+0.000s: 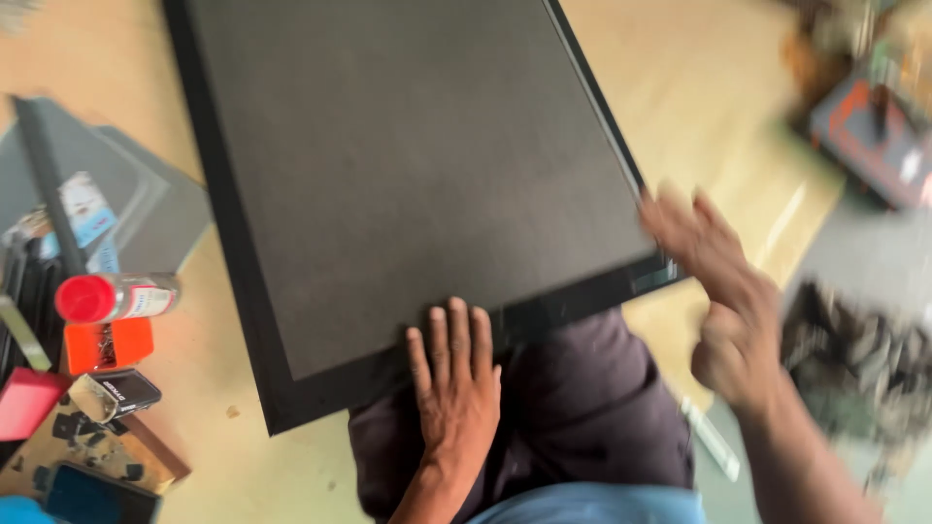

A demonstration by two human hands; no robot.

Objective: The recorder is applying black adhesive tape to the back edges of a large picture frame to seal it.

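Red-capped clear plastic bottle (115, 297), lying on its side, left. Orange rectangular block (109, 344) just below it. Pink flat pad (26, 402) at lower left edge.

We see soft, even daylight with only faint shadows and a pale sheen on the light wooden tabletop (718, 107). Motion blur smears our right hand (714, 291) and the clutter at the right edge, while our left hand (454, 383) on the large dark matte panel (408, 165) looks sharper.
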